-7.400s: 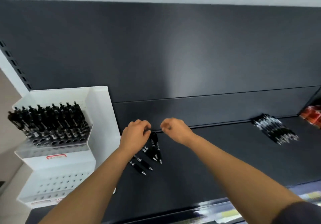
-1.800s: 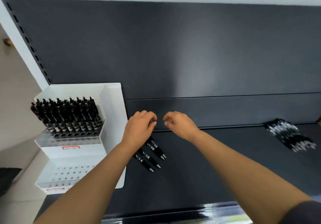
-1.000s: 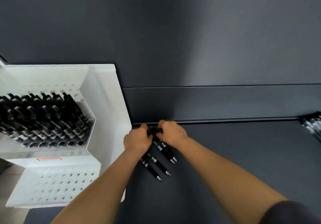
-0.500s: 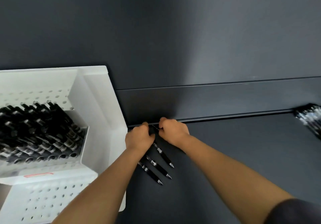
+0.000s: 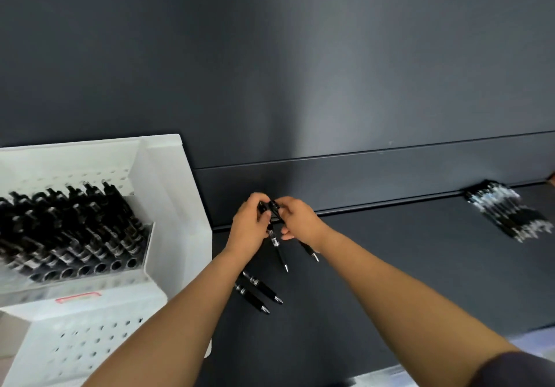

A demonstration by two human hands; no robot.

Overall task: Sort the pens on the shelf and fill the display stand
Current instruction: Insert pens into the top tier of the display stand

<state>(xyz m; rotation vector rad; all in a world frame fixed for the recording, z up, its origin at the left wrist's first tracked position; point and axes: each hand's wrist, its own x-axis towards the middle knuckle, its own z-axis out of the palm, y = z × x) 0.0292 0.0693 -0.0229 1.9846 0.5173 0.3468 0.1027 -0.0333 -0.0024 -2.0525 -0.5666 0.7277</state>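
Both my hands are raised above the dark shelf (image 5: 405,266), each holding a black pen. My left hand (image 5: 249,227) grips one black pen (image 5: 277,248) whose tip points down toward me. My right hand (image 5: 300,220) pinches another black pen (image 5: 310,253) by its upper end. Two more black pens (image 5: 259,292) lie side by side on the shelf under my left wrist. The white display stand (image 5: 168,236) stands at the left; its upper tier is packed with several black pens (image 5: 72,230), and its lower tier shows bare holes.
A second heap of black pens (image 5: 507,212) lies at the far right of the shelf against the back lip. The dark back panel (image 5: 300,71) rises right behind my hands. The shelf's front edge runs along the bottom right.
My hands have lifted off the shelf, each with a pen, where half a second ago they were down on the pile. Two pens stay lying on the shelf.
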